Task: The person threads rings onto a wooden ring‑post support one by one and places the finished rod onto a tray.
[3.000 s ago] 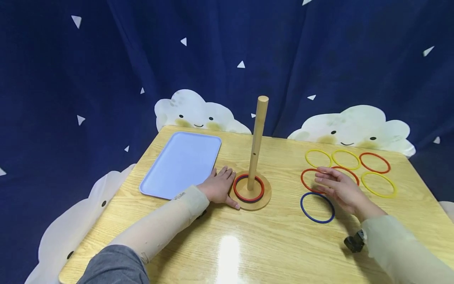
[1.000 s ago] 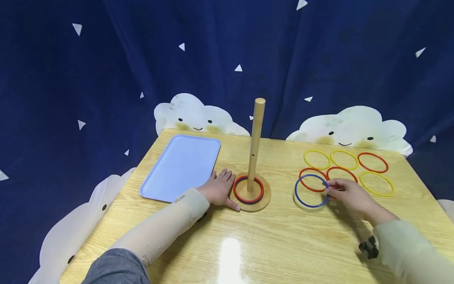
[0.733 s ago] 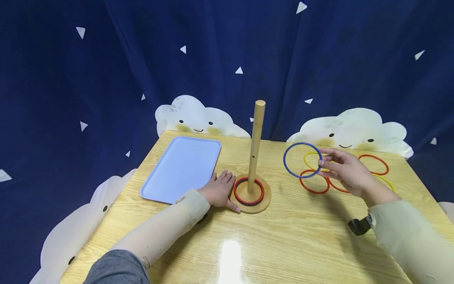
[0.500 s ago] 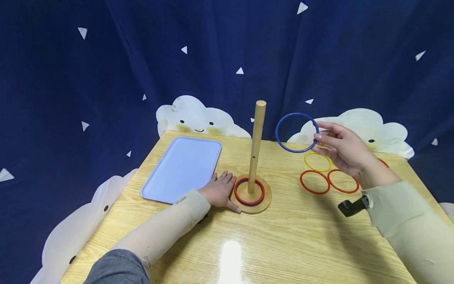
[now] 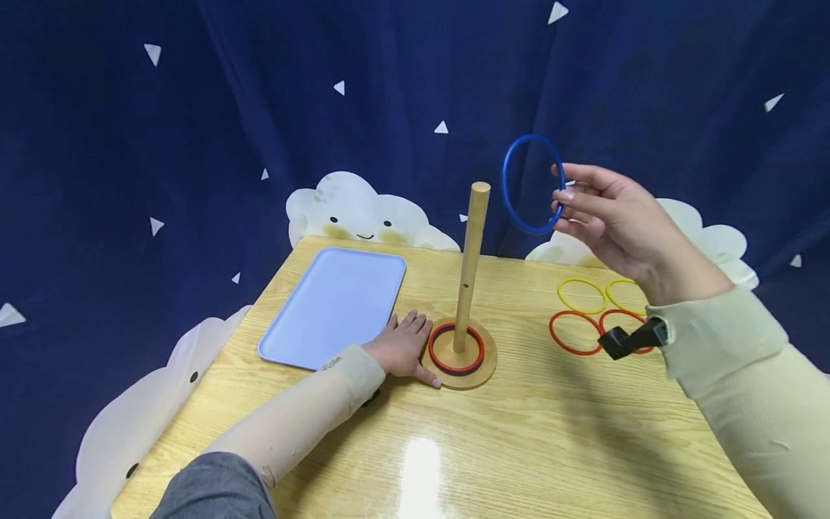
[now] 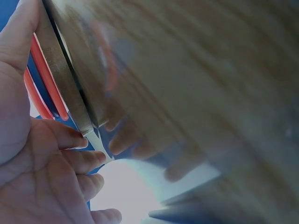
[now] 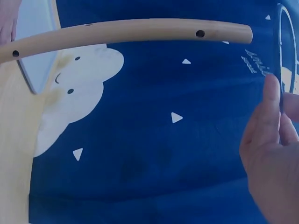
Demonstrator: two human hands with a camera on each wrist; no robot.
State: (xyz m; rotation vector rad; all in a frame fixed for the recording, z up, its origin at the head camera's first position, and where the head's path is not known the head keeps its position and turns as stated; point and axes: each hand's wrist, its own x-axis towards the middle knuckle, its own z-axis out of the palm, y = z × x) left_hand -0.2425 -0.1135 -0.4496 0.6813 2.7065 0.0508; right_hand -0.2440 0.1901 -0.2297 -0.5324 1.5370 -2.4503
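My right hand (image 5: 622,216) pinches a blue ring (image 5: 503,180) between thumb and fingers, held up to the right of a tall wooden peg (image 5: 472,267). The ring stands tilted near the height of the peg's top, apart from it; the right wrist view shows the same ring (image 7: 279,51) beyond the peg's end. Around the foot of the peg, on its round base (image 5: 489,364), lie red and dark blue rings (image 6: 44,86), stacked. My left hand (image 5: 402,349) lies with straight, spread fingers at the left edge of the base.
To the left is a light blue tray (image 5: 333,310). Red rings (image 5: 576,354) and yellow rings (image 5: 582,280) lie on the table at right, partly hidden by my right arm. A dark blue curtain (image 5: 389,58) with white clouds hangs behind the table (image 5: 519,432).
My right hand has taken the blue ring from the table, lifted it and carried it leftward towards the peg's top; the ring has tilted more upright. The left hand stays at the base.
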